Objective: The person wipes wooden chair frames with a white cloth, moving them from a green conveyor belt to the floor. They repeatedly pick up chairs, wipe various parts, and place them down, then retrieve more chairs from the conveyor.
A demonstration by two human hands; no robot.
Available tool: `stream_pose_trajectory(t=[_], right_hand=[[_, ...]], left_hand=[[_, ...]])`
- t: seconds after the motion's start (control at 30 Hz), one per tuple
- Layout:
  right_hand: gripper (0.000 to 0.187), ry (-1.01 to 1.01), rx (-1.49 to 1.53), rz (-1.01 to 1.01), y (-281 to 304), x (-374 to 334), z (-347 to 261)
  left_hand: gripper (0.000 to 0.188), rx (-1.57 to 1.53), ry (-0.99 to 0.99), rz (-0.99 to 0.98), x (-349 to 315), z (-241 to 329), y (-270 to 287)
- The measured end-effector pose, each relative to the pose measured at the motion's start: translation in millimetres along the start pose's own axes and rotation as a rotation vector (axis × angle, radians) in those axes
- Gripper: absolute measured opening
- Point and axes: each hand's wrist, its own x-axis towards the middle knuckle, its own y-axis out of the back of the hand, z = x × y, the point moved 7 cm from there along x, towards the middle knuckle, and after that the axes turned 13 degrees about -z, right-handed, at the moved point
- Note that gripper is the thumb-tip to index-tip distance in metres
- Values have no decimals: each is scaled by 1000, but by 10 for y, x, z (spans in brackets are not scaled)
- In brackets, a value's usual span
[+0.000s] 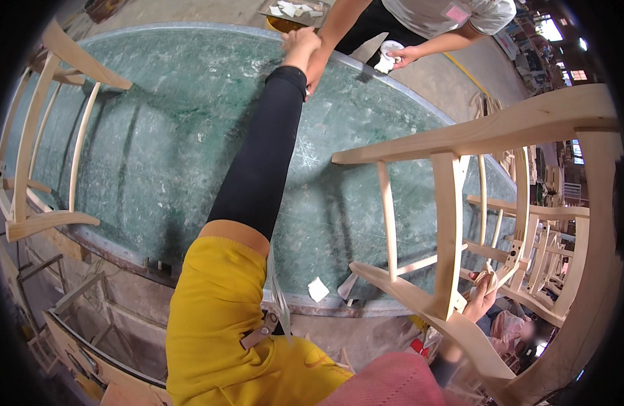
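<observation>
The bare wooden chair (447,223) is at the right, its frame reaching over the green surface (183,155) and partly past the edge; which way up it is turned I cannot tell. Two curved pieces point inward over the surface, which probably bears part of its weight and leaves its rails within reach.

At the chair's lower side, the right hand (480,302) has its fingers bent about something pale beside a rail. Wood hides part of this hand, so whether it grasps the chair or a separate pad I cannot tell; either way, a hand there could help steady the frame.

Well to the chair's upper left, the left hand (300,49) is stretched out, fingers curled, at a co-worker's forearm (336,27). No object shows in it, and I cannot tell whether it is clenched or grasping. Above the chair, the co-worker's other hand (409,55) holds a white cup-like thing (391,51), seemingly by its side to keep its rim clear.

Just left of the chair's lower piece lie a dark flat tool (347,285) and a white scrap (317,289), both near the edge, handy for whoever stands there. Farther left is another chair (34,135).
</observation>
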Motion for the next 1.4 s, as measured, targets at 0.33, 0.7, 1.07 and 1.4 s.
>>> stream_pose_trajectory(t=[0.33,0.7,1.07,1.4], right_hand=[[27,-16,10,-10,51,36,97],[27,16,-11,-55,27,121,65],[28,19,2,-23,62,33,92],[24,-44,-6,19,-12,22,29]], left_hand=[[42,358,-68,-99,736,242,253],[36,448,-277,-81,472,-105,-38],[31,461,-508,-193,-660,-1125,-930],[37,-81,-134,-134,-286,-1154,-199]])
